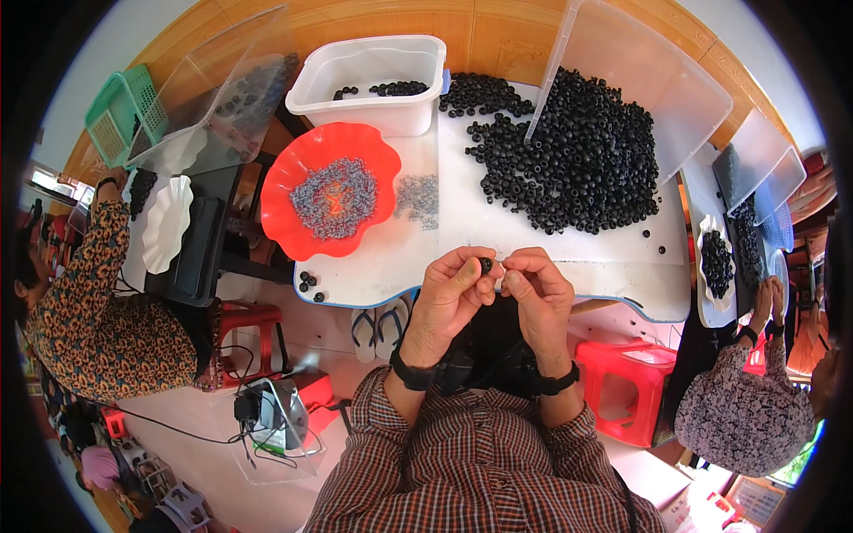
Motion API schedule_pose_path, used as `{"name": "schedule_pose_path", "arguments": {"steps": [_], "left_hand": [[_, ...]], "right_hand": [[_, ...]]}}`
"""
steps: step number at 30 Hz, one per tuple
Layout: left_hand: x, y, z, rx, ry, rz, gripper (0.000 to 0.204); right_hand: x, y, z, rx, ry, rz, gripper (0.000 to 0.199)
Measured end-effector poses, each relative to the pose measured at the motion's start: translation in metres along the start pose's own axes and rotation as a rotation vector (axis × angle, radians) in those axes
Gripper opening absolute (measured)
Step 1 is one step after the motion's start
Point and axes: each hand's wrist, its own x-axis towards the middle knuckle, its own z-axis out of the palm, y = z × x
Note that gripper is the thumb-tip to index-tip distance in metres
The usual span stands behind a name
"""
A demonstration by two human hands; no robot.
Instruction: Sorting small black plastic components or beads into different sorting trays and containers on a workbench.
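Observation:
Close together at the table's near edge, both my hands are raised in front of my chest. My left hand [442,300] pinches a small round black piece [485,265] with a hole in it. The fingertips of my right hand [539,298] are pressed together beside it, on something too small to make out. Beyond them, a large heap of similar black pieces [577,160] covers the right of the white table [453,222]. To the left, a red scalloped dish [277,209] holds many tiny greyish, clear-looking bits [329,200]; more bits [416,200] lie beside it.
A white tub [364,115] with some black pieces stands behind the dish. A clear plastic bin [666,80] leans over the heap. Several loose black pieces [307,282] lie at the left edge. Co-workers sit left and right. A red stool [626,391] stands at right.

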Motion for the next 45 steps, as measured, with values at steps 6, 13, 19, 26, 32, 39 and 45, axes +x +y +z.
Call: {"name": "schedule_pose_path", "arguments": {"steps": [6, 13, 19, 26, 32, 39, 45], "left_hand": [[0.001, -0.001, -0.001, 0.042, 0.013, 0.025, 0.022], [-0.002, -0.003, 0.004, 0.361, 0.123, 0.040, 0.022], [-0.004, -0.004, 0.015, 0.477, 0.068, 0.101, 0.028], [-0.004, -0.003, 0.021, 0.568, 0.049, 0.091, 0.027], [-0.001, -0.003, 0.022, 0.569, 0.040, 0.094, 0.025], [0.020, 0.009, 0.019, 0.476, 0.320, -0.002, 0.021], [0.072, 0.054, 0.033, 0.449, 0.362, 0.134, 0.020]], "right_hand": [[-0.001, -0.002, 0.004, -0.045, 0.018, -0.003, 0.012], [-0.002, 0.000, 0.003, -0.142, 0.024, 0.006, 0.010], [0.000, 0.000, -0.004, 0.019, 0.046, 0.070, 0.008], [0.003, -0.002, -0.010, 0.108, 0.021, 0.103, 0.008], [0.006, 0.009, -0.015, 0.135, 0.020, 0.162, 0.008], [0.023, 0.031, -0.024, -0.769, 0.181, -0.364, 0.006], [0.022, 0.047, -0.032, -0.894, 0.204, -0.412, 0.009]]}}
